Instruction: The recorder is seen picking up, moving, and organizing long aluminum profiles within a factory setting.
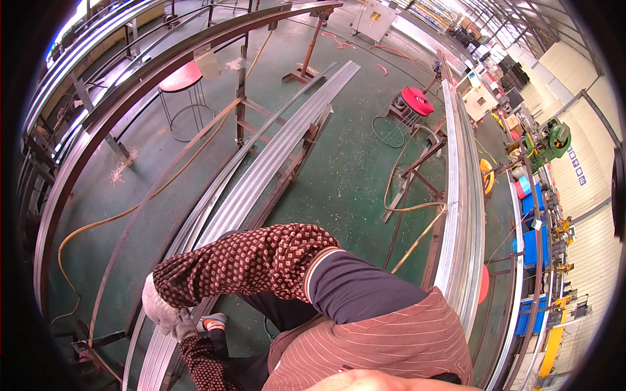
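Both my hands are at the lower left, close together over a bundle of long silvery metal profiles (156,358). My right hand (160,305), in a pale work glove, is bent inward and closed, its fingertips mostly hidden. Against it rests my left hand (185,327), also gloved and closed. What they grip, if anything, is too small or covered to make out. Dark patterned sleeve covers reach up both forearms. More of the profiles (287,127) stretch away from me along a low steel rack (277,189).
Long metal profiles (464,215) lie on another rack to my right. A curved steel beam (98,130) runs along the left. Farther off stand a red-topped stool (180,77) and a red round-topped stand (417,101). A yellowish hose (147,199) trails across the green floor.
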Demonstrator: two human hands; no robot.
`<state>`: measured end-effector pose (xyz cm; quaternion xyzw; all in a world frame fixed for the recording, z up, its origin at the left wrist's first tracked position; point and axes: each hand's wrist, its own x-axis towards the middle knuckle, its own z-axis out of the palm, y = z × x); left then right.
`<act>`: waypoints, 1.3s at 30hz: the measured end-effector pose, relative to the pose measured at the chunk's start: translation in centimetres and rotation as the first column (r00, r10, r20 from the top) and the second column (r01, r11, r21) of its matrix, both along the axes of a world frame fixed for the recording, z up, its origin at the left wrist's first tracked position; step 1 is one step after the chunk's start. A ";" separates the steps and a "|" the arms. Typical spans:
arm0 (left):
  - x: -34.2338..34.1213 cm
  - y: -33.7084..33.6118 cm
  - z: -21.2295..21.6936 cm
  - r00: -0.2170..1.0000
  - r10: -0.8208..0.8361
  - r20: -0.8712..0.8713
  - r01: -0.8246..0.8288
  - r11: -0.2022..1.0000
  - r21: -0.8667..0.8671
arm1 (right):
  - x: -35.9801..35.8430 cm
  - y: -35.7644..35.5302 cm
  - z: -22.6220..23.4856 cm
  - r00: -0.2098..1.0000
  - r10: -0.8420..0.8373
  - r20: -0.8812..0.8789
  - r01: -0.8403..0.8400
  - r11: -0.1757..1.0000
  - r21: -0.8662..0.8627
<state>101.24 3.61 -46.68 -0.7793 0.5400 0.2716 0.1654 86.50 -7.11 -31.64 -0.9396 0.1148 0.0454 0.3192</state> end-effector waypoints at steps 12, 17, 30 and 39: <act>-0.2 -0.5 0.0 0.997 -0.024 -0.071 0.024 1.000 0.011 | 14.4 8.4 -18.6 0.417 -0.842 -0.341 0.097 0.414 -0.905; 0.1 0.3 0.0 0.991 -0.071 -0.111 0.071 0.997 -0.004 | 15.4 8.8 -18.8 0.443 -0.829 -0.342 0.081 0.417 -0.905; 0.7 -0.2 -1.5 0.940 -0.253 -0.229 0.244 0.967 -0.069 | 15.0 8.5 -19.1 0.453 -0.822 -0.346 0.041 0.407 -0.913; 1.7 0.6 -1.6 0.900 -0.333 -0.281 0.315 0.943 -0.110 | 17.3 8.7 -20.2 0.415 -0.780 -0.469 -0.343 0.343 -0.874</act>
